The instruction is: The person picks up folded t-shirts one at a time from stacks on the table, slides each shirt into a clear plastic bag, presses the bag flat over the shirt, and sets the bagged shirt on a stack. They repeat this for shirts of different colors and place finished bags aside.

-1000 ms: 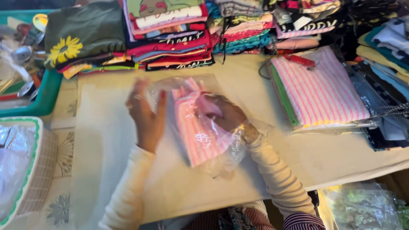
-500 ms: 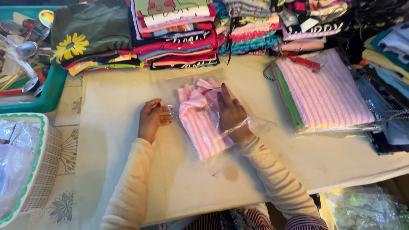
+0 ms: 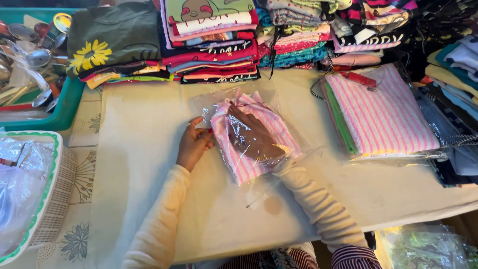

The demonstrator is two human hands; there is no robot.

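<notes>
bagging a pink striped garment at mid-counter

starting at the left edge, a white basket with a green rim (image 3: pixel 47 199) holds crinkled plastic, and a teal tray of spoons (image 3: pixel 59 112) sits at the back left corner. the left hand (image 3: pixel 193 145) pinches the left edge of a clear plastic bag (image 3: pixel 279 144) between thumb and fingertips, closed on the film. the bag lies on the bare cloth-covered counter (image 3: pixel 139 164), near its middle. inside it is a folded pink striped garment (image 3: pixel 239 164). the right hand (image 3: pixel 256 137) is pushed into the bag through its near opening and lies flat on the garment, fingers spread; i cannot tell whether it grips the fabric or only presses on it. along the back edge stand stacks of folded clothes (image 3: pixel 214 45). toward the right edge lies a second, bagged pink striped garment (image 3: pixel 383 117).

risk, as i judge it: the thin film could tear or slip from the left pinch, and the fold could bunch and skew if the hand drags the cloth.
</notes>
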